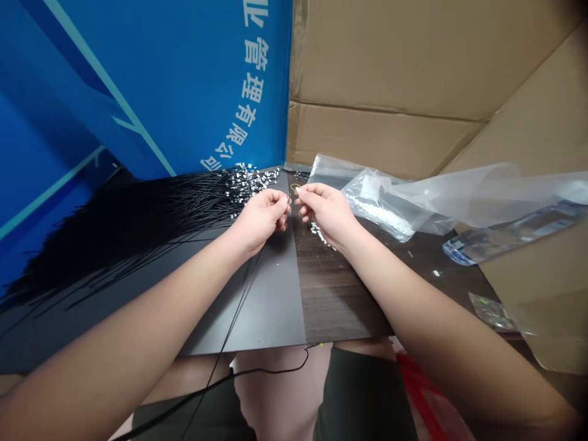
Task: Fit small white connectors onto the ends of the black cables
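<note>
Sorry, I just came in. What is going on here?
Two bare hands work over a grey board and a dark wood-grain table. The left hand and right hand nearly meet, pinching a tiny item too small to identify. Beside the left hand lies a large fan of thin black cords with small silver ends. Small silver pieces lie under the right hand, near a clear plastic bag.

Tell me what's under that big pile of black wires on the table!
Under the black wires there is a flat grey board. You can see it near the wires' edges and through a few gaps. Where the pile is thickest, the wires cover it, so nothing underneath can be seen.
</note>
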A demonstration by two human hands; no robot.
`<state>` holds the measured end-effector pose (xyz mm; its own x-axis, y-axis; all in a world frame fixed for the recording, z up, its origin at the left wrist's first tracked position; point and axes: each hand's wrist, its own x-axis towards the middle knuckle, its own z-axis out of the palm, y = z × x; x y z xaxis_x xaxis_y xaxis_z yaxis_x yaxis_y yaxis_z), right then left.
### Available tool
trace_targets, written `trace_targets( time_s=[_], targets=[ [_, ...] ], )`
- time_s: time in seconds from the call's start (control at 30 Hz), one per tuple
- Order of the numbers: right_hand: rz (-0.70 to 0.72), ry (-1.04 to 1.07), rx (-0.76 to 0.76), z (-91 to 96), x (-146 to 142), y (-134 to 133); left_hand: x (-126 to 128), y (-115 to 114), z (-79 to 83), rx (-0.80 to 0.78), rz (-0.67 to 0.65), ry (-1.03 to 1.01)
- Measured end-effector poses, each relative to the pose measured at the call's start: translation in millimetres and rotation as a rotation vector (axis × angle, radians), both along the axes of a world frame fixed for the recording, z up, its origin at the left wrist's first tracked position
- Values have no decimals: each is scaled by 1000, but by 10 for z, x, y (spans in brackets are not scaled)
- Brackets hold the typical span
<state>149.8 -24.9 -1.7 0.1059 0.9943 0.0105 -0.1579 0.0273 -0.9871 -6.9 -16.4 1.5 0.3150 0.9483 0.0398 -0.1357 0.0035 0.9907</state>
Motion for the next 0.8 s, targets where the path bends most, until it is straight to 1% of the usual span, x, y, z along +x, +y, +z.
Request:
trace_targets(
  time_s=[0.1,0.23,0.33,0.5,0.67,0.8],
  targets=[
    [50,41,-12,2,2,-6,7,27,-34,54,32,61],
    [99,64,-12,-19,-2,-7,-10,50,-35,92,42,104],
    [99,61,-8,-32,-10,-10,-24,67,-46,148,53,162],
    [89,69,35,-40,-26,-18,-21,76,-105,226,32,219],
    [55,60,55,-56,-29,-12,-21,58,-108,220,40,222],
    [30,65,64,-46,-28,-11,-28,42,-81,155,25,174]
  ],
)
